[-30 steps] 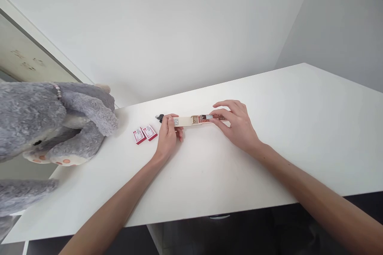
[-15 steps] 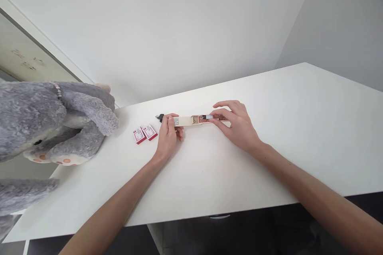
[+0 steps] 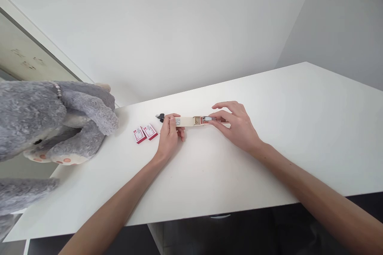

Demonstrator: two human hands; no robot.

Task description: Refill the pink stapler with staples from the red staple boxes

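Observation:
A long cream stapler (image 3: 189,121) lies opened flat on the white table (image 3: 269,135). My left hand (image 3: 169,135) pinches its left end, fingers closed on it. My right hand (image 3: 237,125) is at the right end, thumb and forefinger pinched on a small grey strip, likely staples (image 3: 207,119), in the reddish channel, with the other fingers raised. A small black piece (image 3: 160,117) sticks out just left of my left hand.
Two small red-and-white boxes (image 3: 145,133) lie on the table left of my left hand. A large grey plush toy (image 3: 54,119) sits at the table's left end. White walls stand behind, and the table's front edge runs below my forearms.
Almost nothing differs. My right fingers have shifted slightly along the channel toward the left, and the grey strip sits a little further in.

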